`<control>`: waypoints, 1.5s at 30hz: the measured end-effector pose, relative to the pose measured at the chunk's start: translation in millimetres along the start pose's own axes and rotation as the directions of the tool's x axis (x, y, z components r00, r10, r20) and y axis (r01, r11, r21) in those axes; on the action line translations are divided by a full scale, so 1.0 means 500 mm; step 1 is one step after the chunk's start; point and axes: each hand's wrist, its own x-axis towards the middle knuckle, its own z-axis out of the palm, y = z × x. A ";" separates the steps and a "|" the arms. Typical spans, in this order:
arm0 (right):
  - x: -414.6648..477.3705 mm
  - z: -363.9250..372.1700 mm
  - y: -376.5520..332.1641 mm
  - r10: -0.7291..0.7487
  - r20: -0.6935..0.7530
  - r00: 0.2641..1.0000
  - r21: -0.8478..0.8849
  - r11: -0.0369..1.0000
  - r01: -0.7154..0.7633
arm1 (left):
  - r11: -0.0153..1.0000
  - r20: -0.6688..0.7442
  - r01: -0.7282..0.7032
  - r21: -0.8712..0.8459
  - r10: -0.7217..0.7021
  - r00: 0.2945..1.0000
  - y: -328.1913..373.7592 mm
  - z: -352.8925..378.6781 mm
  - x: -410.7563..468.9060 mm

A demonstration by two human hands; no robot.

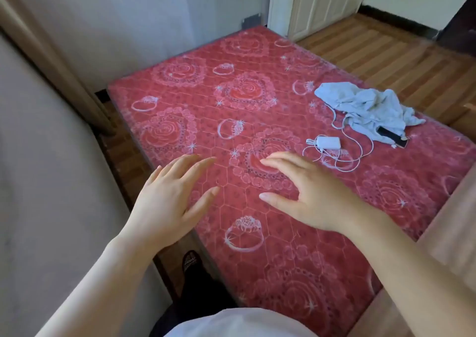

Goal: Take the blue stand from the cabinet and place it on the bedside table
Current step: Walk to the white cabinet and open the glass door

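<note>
We hold our left hand and right hand spread and empty above the near part of the red mattress. We see no blue stand. Far right stands a white cabinet, doors closed.

Red patterned mattress bears a crumpled cloth, charger, phone.
</note>
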 end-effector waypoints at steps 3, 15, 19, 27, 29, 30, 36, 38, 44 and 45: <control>0.057 0.015 -0.015 -0.004 -0.001 1.000 0.014 1.000 0.004 | 1.000 0.012 0.002 -0.002 -0.002 1.000 -0.041 0.002 0.034; 0.351 0.039 -0.105 0.180 -0.044 0.983 0.076 0.981 -0.176 | 0.984 0.140 -0.166 -0.071 0.175 0.975 -0.299 -0.066 0.290; 0.441 0.043 -0.143 0.223 -0.045 0.974 0.111 0.970 -0.217 | 0.973 0.175 -0.210 -0.097 0.225 0.959 -0.373 -0.098 0.352; 0.498 0.041 -0.147 0.261 0.037 0.965 0.053 0.964 -0.262 | 0.973 0.217 -0.216 -0.083 0.230 0.949 -0.427 -0.117 0.386; 0.509 0.040 -0.144 0.244 0.048 0.969 0.057 0.967 -0.247 | 0.976 0.217 -0.203 -0.083 0.216 0.952 -0.425 -0.115 0.386; 0.514 0.039 -0.143 0.236 0.056 0.970 0.068 0.968 -0.240 | 0.978 0.217 -0.192 -0.081 0.205 0.954 -0.425 -0.116 0.384; 0.567 0.047 -0.136 0.148 0.075 0.986 0.184 0.970 -0.159 | 0.992 0.161 -0.112 -0.064 0.121 0.980 -0.448 -0.133 0.381; 0.592 0.049 -0.135 0.118 0.086 0.989 0.183 0.974 -0.132 | 0.993 0.138 -0.099 -0.059 0.106 0.985 -0.456 -0.138 0.392; 0.653 0.041 -0.131 0.115 0.110 0.987 0.175 0.975 -0.133 | 0.987 0.078 -0.055 -0.150 0.067 0.995 -0.496 -0.141 0.413; 0.666 0.039 -0.133 0.125 0.119 0.985 0.165 0.976 -0.143 | 0.986 0.080 -0.052 -0.156 0.065 0.995 -0.508 -0.140 0.420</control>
